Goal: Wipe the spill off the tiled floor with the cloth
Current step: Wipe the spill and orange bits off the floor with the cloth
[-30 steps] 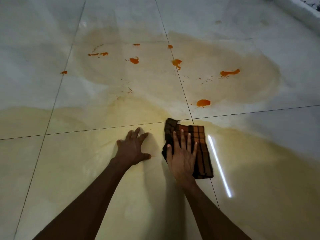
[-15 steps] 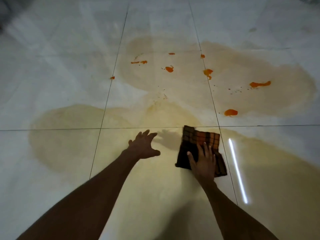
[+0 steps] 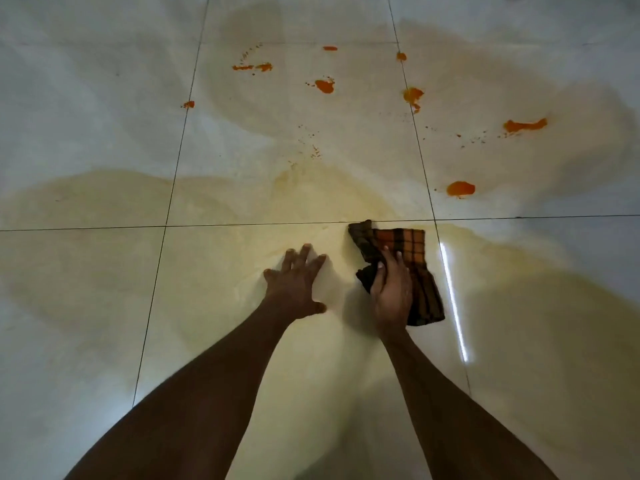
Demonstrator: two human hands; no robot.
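A folded orange-and-brown checked cloth lies on the pale tiled floor, just below a grout line. My right hand presses on its near half, thumb curled round its left edge. My left hand rests flat on the wet tile to the cloth's left, fingers spread, holding nothing. A wide yellowish spill spreads over several tiles around and beyond both hands. Thick orange blobs and small specks dot the tiles farther away.
A bright streak of reflected light runs down the tile right of the cloth. Dark grout lines divide the floor. Dry-looking grey tile shows at the far left and far right.
The view has shifted and drawn closer to the floor. My right hand has slid onto the cloth's left side and bunched its edge. My left hand has settled flat again.
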